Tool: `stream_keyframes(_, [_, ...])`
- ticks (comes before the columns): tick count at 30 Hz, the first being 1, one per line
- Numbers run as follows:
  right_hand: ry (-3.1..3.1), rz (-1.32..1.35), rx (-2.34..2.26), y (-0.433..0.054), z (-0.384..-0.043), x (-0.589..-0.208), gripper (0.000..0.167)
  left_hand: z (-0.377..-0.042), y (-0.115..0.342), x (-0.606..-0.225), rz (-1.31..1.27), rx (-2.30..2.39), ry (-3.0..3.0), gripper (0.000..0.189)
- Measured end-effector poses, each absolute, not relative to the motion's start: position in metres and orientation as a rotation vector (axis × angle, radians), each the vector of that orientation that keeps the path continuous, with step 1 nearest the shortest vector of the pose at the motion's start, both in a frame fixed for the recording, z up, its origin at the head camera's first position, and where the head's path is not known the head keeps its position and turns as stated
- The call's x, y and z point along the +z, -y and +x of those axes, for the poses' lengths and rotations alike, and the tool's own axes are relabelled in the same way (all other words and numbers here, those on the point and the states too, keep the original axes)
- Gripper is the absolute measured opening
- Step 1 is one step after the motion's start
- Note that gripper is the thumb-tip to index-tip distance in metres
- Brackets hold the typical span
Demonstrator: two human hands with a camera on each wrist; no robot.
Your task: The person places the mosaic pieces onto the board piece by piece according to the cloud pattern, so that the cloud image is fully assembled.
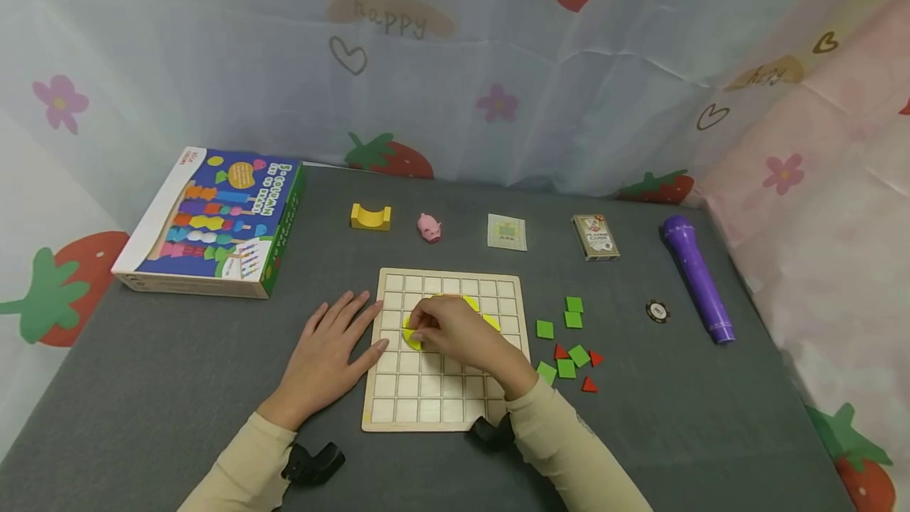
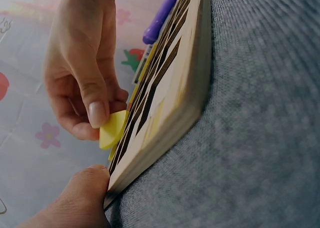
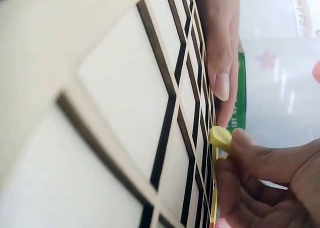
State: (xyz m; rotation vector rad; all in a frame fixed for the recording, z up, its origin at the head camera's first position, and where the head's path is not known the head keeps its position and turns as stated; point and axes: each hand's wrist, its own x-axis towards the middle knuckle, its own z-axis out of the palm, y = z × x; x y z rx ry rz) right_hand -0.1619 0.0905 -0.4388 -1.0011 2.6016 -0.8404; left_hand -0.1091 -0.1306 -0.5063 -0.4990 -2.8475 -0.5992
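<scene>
A wooden grid board (image 1: 398, 409) with square cells lies on the grey table. Over its left half, my right hand (image 1: 458, 330) pinches a small yellow tile (image 2: 113, 131) between thumb and fingers. That tile stands tilted at the board's surface in the left wrist view. Partly hidden behind the right hand, more yellow pieces (image 1: 491, 322) sit on the grid. My left hand (image 1: 330, 354) lies with its fingers extended along the board's left edge, thumb tip touching the rim.
Right of the board lie several green squares (image 1: 544, 329) and red triangles (image 1: 589, 385). Behind it are a yellow arch block (image 1: 370, 218), pink pig (image 1: 430, 227), pattern card (image 1: 507, 232) and playing-card box (image 1: 596, 237). A game box (image 1: 213, 220), poker chip (image 1: 657, 311) and purple microphone-shaped object (image 1: 698, 279) flank these.
</scene>
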Motion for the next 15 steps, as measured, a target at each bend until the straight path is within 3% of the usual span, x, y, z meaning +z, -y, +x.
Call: stream_keyframes(15, [-2.658,-1.020,-0.542,-0.0871,-0.1539,-0.4348,0.026,-0.1089,0.1317,-0.5058,-0.495,-0.600,2.857,0.063])
